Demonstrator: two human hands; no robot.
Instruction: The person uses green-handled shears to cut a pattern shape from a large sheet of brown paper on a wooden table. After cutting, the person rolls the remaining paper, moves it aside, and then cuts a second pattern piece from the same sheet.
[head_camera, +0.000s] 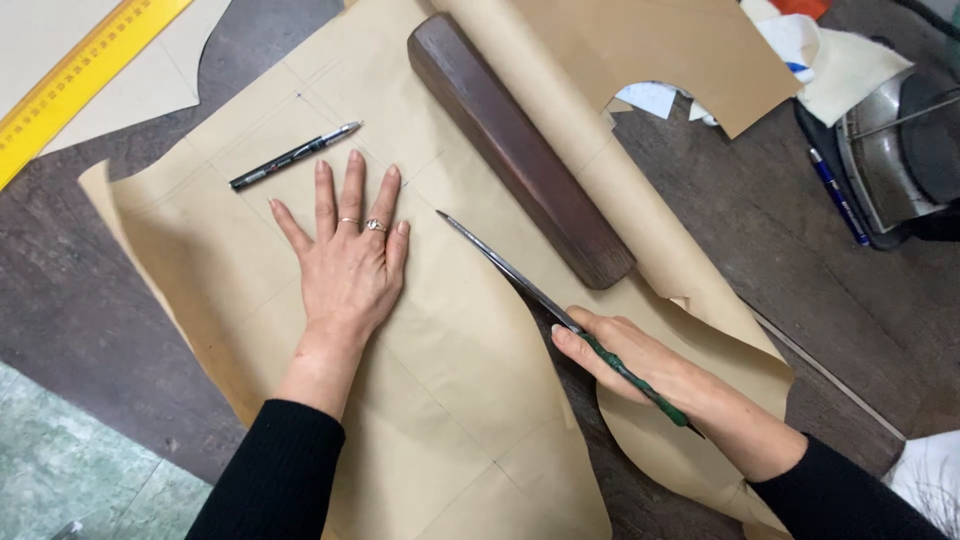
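Observation:
My left hand (348, 258) lies flat with fingers spread on a large sheet of brown pattern paper (450, 400), pressing it to the table. My right hand (640, 365) grips the green handles of long scissors (520, 280), whose blades point up and to the left along a cut in the paper. The paper right of the cut curls away under my right wrist. A black pen (295, 155) rests on the paper just above my left fingertips.
A dark wooden block (520, 150) lies on the paper beside a paper roll (600, 160). A yellow ruler (75, 75) sits at top left. A blue pen (838, 197) and a metal iron (900, 150) are at the right, on the dark table (90, 300).

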